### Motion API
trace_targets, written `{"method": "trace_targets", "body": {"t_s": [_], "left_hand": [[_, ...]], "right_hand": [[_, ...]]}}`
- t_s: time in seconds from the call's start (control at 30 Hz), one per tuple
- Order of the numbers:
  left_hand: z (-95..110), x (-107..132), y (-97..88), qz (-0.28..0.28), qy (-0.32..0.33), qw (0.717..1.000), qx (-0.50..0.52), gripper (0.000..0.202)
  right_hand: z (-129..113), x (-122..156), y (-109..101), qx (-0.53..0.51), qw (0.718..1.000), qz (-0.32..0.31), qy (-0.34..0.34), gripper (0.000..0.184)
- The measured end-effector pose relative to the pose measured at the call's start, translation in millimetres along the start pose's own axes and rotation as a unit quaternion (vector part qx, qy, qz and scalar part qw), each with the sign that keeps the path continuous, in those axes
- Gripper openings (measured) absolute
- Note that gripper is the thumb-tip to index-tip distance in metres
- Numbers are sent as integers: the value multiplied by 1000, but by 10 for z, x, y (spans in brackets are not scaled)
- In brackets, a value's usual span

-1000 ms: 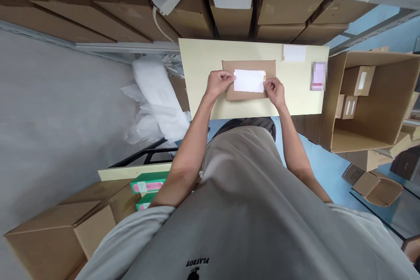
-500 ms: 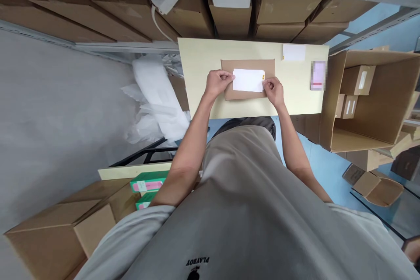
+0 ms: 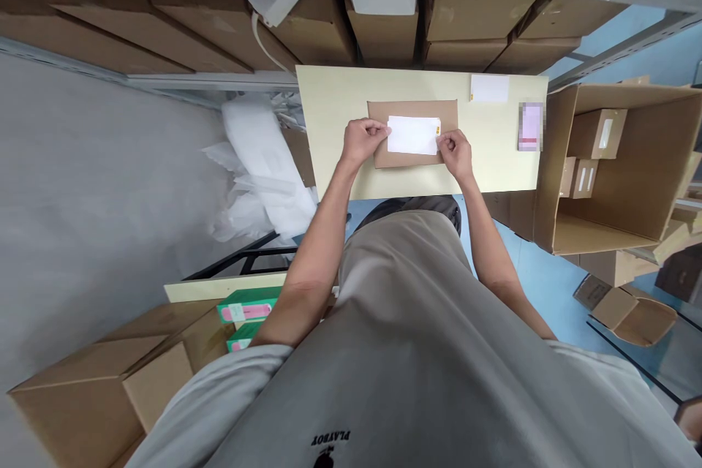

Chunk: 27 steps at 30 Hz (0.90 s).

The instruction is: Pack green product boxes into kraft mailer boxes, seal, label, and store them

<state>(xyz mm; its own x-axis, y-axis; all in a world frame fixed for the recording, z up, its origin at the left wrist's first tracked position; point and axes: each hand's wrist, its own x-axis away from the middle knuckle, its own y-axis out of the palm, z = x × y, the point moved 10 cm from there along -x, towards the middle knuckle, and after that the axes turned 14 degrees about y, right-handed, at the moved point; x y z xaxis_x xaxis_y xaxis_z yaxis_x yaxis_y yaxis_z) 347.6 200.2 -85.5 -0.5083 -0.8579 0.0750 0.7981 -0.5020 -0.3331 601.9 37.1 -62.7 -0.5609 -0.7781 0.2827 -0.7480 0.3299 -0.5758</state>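
A flat brown cardboard parcel (image 3: 417,108) lies on a pale yellow table (image 3: 334,110). A white rectangular label (image 3: 412,135) rests over the parcel's top face. My left hand (image 3: 360,140) pinches the label's left end with closed fingers. At the label's right end my right hand (image 3: 455,151) pinches it beside a small yellow mark. Both hands sit above the parcel's near half.
A second white label (image 3: 489,88) and a pink-white item (image 3: 530,126) lie on the table's right part. An open carton (image 3: 636,183) with small boxes stands at the right. White foam wrap (image 3: 257,161) hangs left of the table. Cartons fill the shelf (image 3: 466,14) behind.
The label and both hands have stayed almost in place over the parcel; the view has shifted only slightly.
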Motion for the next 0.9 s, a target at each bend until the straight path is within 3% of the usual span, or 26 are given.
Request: {"method": "trace_targets", "body": {"t_s": [0.6, 0.8, 0.9], "left_hand": [[108, 91, 2, 20, 6, 997, -70, 11], [247, 191, 85, 18, 20, 986, -163, 42], [305, 237, 133, 22, 28, 979, -202, 47]], "right_hand": [[-120, 81, -3, 45, 999, 21, 0, 18], [-147, 95, 71, 118, 991, 32, 56, 32], [-161, 89, 70, 128, 988, 54, 73, 36]]}}
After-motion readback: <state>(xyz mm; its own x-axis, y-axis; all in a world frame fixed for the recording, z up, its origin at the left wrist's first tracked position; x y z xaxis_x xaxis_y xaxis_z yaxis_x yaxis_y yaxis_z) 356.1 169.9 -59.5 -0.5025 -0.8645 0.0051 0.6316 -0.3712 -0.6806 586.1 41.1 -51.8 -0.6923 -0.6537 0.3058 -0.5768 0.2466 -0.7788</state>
